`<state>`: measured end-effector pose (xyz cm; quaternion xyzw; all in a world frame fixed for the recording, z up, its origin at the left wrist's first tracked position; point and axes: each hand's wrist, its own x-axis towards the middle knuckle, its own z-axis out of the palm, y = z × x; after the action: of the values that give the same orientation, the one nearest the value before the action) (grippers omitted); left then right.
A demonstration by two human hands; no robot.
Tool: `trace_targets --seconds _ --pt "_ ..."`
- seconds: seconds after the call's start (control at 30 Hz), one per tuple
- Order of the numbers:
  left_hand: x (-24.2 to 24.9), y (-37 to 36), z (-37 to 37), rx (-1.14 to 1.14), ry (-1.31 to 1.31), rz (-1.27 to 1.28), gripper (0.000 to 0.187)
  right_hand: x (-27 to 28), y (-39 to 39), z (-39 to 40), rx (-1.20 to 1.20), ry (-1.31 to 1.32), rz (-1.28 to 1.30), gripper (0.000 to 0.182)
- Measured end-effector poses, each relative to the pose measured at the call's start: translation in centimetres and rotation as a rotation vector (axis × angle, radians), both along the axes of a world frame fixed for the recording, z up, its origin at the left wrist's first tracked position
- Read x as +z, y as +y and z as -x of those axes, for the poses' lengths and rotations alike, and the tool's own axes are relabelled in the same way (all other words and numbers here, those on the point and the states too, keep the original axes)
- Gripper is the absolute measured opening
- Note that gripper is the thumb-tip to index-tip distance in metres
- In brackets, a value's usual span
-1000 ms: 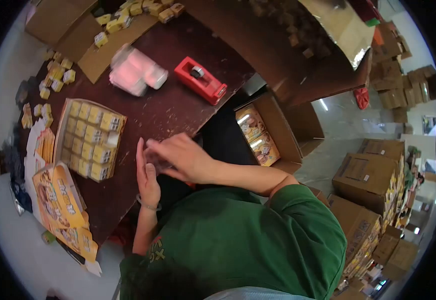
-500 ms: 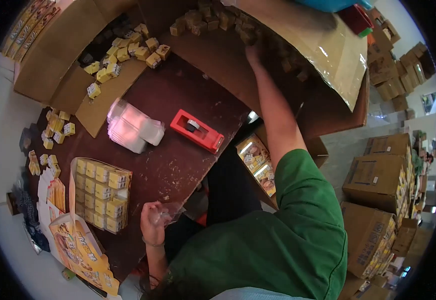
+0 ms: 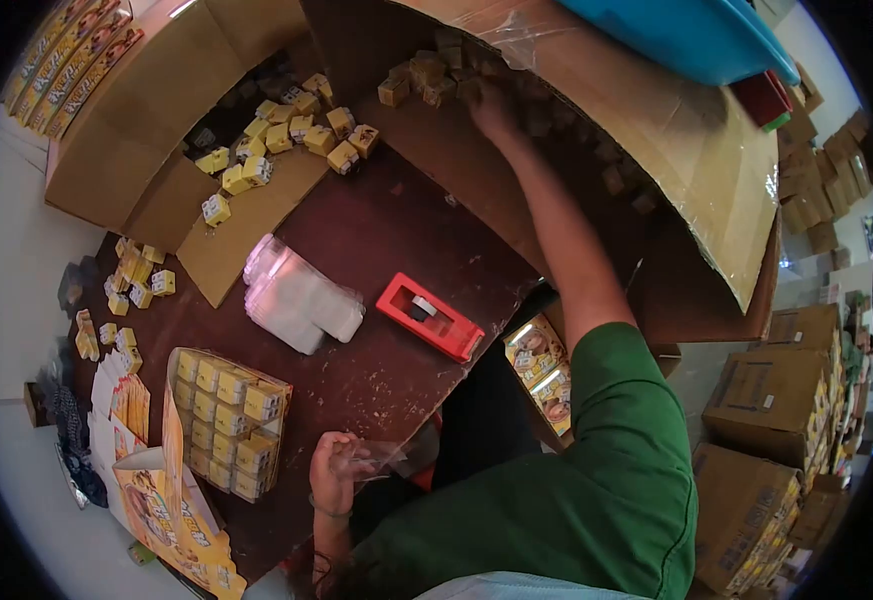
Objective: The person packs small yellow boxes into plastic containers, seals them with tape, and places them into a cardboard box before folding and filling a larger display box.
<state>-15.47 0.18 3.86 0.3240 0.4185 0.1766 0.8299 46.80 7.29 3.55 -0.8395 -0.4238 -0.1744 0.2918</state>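
Observation:
My left hand [image 3: 332,470] is closed on a clear plastic bag [image 3: 371,458] over the near edge of the dark red table. My right hand [image 3: 491,112] reaches into a large cardboard box [image 3: 456,165], among small cubes [image 3: 426,75] in shadow; its fingers are blurred, and whether they hold anything is hidden. A stack of clear plastic sleeves [image 3: 296,298] lies mid-table, beside a red tape dispenser [image 3: 430,317]. At the left, a display carton [image 3: 284,425] holds rows of small yellow boxes.
Loose yellow boxes [image 3: 301,130] spill from a second cardboard box [image 3: 116,110]. Flattened printed cartons [image 3: 171,520] lie at the lower left. A blue basin [image 3: 691,35] sits on the big box's flap. Large cartons [image 3: 746,510] are stacked at the right.
The whole view has shifted, so the table items appear lower and further right. My right hand is still inside the box, nearer the cubes at its left. My left hand still holds the bag.

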Motion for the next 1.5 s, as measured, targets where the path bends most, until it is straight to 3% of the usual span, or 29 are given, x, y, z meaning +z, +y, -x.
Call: trace_targets --seconds 0.07,0.13,0.2,0.27,0.37,0.47,0.57,0.6,0.77,0.83,0.97,1.07,1.17,1.3,1.37,1.5 --pt "0.0 -0.4 0.1 0.006 0.022 0.028 0.029 -2.0 4.2 0.9 -0.092 0.145 0.012 0.048" --pt "0.4 -0.6 -0.1 0.006 0.031 0.021 0.029 -7.1 6.9 -1.8 -0.241 -0.103 -0.049 0.049" --pt "1.4 -0.9 0.2 0.004 0.041 -0.007 0.029 -7.0 8.2 -1.0 -0.261 -0.162 0.051 0.052" --pt "1.4 -0.9 1.1 0.039 0.038 -0.009 0.03 -3.2 7.1 1.9 -0.152 -0.051 0.321 0.055" --pt "0.9 -1.1 1.7 0.05 0.028 0.008 0.031 -5.8 7.1 2.0 0.006 0.094 -0.016 0.049" --pt "1.2 -1.9 1.3 -0.005 0.047 0.007 0.031 -7.0 7.9 0.5 0.089 0.023 -0.236 0.04" --pt "1.3 -2.4 1.1 -0.032 0.011 -0.003 0.031 -5.7 8.2 -1.0 0.167 0.244 -0.007 0.046" --pt "1.4 -2.7 1.4 -0.034 -0.006 0.003 0.031 -5.6 7.7 -0.5 0.162 0.304 -0.053 0.047" --pt "2.1 -2.4 2.2 -0.027 -0.046 -0.042 0.03 0.0 3.1 7.5 0.272 0.43 -0.284 0.054" --pt "2.0 -1.7 2.2 -0.039 -0.065 -0.028 0.028 3.6 -0.8 13.7 0.675 0.727 -0.384 0.06" --pt "3.1 -0.3 -0.5 -0.142 -0.203 -0.052 0.028 9.2 -9.2 25.7 1.032 1.36 -0.477 0.069" --pt "4.4 -0.2 -2.7 -0.281 -0.302 -0.128 0.037 8.6 -13.0 31.0 1.132 1.449 -0.469 0.069" --pt "5.7 -1.2 -3.8 -0.355 -0.419 -0.191 0.048 7.6 -15.8 35.0 1.086 1.887 -0.48 0.073" --pt "5.4 -2.8 -2.9 -0.425 -0.513 -0.098 0.071 6.1 -17.7 39.5 1.099 1.969 -0.287 0.073" --pt "4.5 -3.6 -2.0 -0.378 -0.577 -0.037 0.069 6.5 -18.2 41.5 1.1 2.035 -0.22 0.069" --pt "3.7 -5.2 -0.1 -0.214 -0.621 0.107 0.065 5.4 -18.5 43.5 1.15 1.744 -0.064 0.062"
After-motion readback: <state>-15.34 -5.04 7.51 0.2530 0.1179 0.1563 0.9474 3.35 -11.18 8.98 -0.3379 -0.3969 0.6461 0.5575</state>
